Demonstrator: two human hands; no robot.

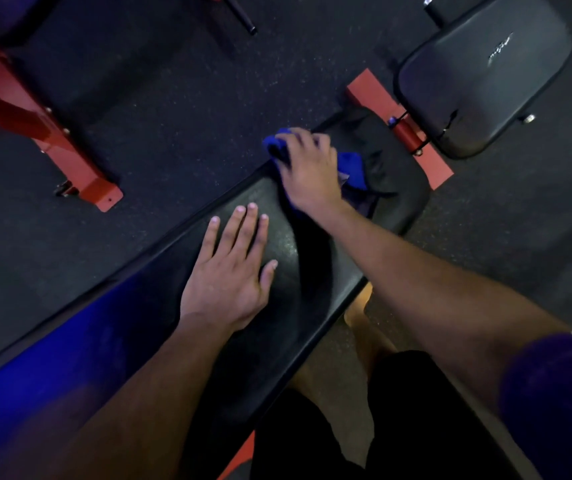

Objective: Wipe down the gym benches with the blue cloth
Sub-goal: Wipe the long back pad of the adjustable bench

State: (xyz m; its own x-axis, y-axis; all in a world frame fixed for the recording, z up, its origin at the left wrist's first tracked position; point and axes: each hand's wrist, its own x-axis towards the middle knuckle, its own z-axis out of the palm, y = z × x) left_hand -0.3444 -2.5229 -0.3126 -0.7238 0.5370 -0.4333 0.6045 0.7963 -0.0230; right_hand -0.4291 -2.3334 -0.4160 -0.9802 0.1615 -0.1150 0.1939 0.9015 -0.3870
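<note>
Right hand [309,171] pressed one blue cloth [352,168] on the near bench [288,244], fingers curled over its bunched far end. Left hand [229,271] lay flat, fingers spread, holding nothing. Two bench pads counted; second pad [482,74] stood beyond

Both forearms are bare. A purple short sleeve [554,393] with a white stripe covers the right upper arm. Black shorts [399,420] cover the thighs.

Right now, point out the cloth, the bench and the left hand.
cloth [352,168], head view, blue fold right of the right hand.
bench [288,244], head view, bare black pad between the arms.
left hand [229,275], head view, back of the hand.
</note>
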